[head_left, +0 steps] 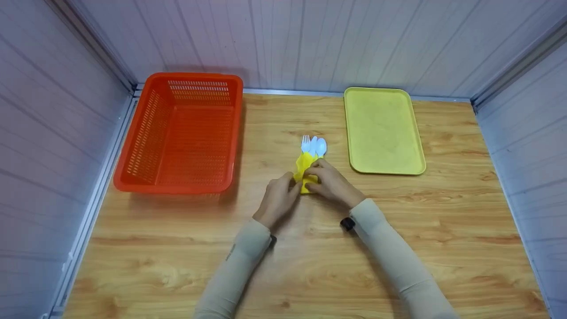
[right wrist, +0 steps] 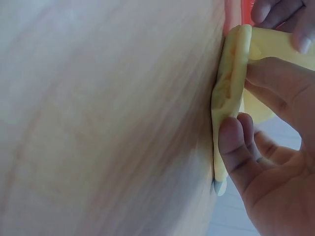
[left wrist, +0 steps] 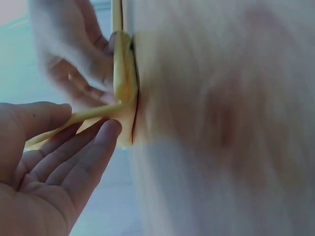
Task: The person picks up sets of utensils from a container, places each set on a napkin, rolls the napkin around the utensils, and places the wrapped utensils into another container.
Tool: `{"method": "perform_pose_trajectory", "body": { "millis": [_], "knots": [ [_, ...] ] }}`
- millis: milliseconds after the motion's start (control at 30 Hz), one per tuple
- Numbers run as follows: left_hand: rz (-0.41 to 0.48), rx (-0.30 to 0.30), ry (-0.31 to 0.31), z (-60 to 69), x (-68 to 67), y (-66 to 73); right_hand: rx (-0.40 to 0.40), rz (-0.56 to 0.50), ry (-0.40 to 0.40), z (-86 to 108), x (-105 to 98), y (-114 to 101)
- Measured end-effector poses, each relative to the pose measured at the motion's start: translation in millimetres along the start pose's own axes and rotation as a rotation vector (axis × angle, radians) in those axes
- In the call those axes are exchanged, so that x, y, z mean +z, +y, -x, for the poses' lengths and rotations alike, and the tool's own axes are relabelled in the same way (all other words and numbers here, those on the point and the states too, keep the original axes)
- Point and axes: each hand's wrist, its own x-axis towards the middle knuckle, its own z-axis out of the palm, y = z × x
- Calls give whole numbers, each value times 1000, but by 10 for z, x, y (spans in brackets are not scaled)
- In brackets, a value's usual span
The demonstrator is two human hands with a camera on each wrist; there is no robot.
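A yellow cloth napkin [head_left: 304,163] is folded about white plastic cutlery on the table. From its far end stick out a fork [head_left: 305,143], a knife [head_left: 313,145] and a spoon [head_left: 321,146]; their handles are hidden. My left hand [head_left: 280,197] pinches a raised flap [left wrist: 91,114] of the cloth between thumb and fingers, on the bundle's left side. On the right side, my right hand [head_left: 334,182] presses the folded part [right wrist: 235,73] with spread thumb and index finger, a gap between them.
At the back left stands a red-orange plastic basket [head_left: 233,150] with slotted sides. A yellow tray [head_left: 384,128] lies flat at the back right. Panelled walls [head_left: 301,44] border the wooden table [head_left: 319,274] at the back and both sides.
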Motion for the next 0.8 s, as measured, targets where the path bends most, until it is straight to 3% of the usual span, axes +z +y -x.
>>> {"method": "perform_pose_trajectory", "body": {
  "millis": [200,467,800],
  "knots": [
    [-66,16,-20,-25,118,102,12,-2,2,-28,-15,31],
    [-135,59,-67,-54,190,181,40,-95,-18,-36,-72,89],
    [-221,102,-113,-95,195,234,-11,-139,-28,8,-82,158]
  ]
}}
